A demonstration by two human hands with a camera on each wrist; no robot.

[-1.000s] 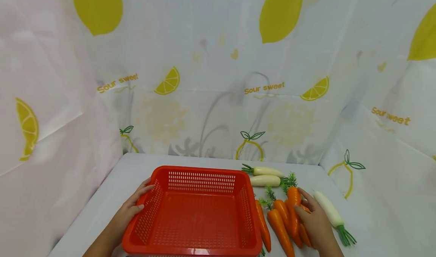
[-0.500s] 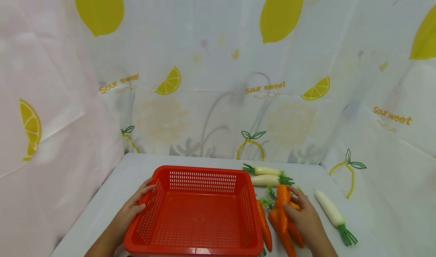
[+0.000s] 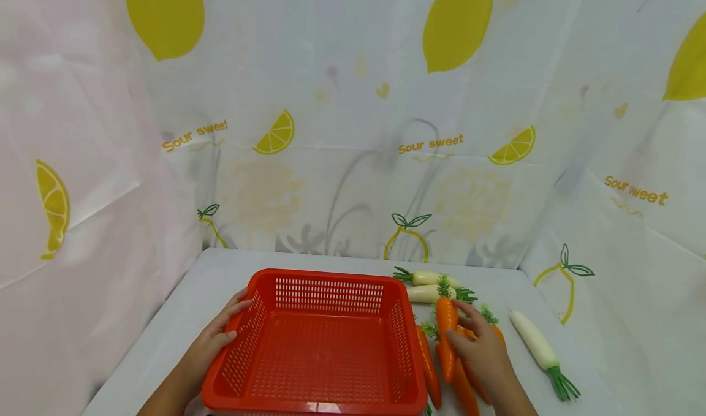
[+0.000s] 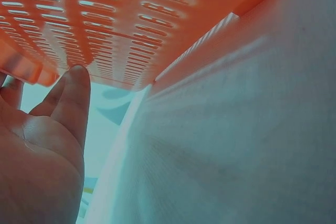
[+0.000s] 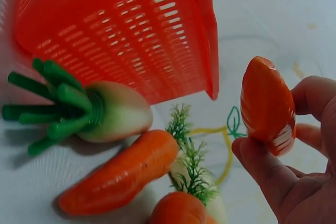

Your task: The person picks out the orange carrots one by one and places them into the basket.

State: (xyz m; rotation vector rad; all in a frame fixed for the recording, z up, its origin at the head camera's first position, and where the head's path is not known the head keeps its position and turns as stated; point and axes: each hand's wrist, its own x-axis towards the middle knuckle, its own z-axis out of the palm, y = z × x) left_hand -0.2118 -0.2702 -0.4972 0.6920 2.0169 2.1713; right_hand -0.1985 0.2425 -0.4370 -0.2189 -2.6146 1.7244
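Left hand [image 3: 212, 341] rests with straight fingers against the outer wall of the red basket [image 3: 317, 397], whose near edge is cut off, while the right hand [image 3: 481, 355], just beside the basket, pinches a carrot [image 3: 445, 336], covering other carrots [image 3: 429, 370] beneath it.

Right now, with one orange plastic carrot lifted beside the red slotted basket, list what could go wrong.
1. The right hand pinches the orange plastic carrot near its narrow end only; it could pivot or slip out.
2. The loose orange carrots lie packed right under that hand, so the wrist may knock them around.
3. The left hand merely rests on the red slotted plastic basket wall; a bump on the rim could shift it.
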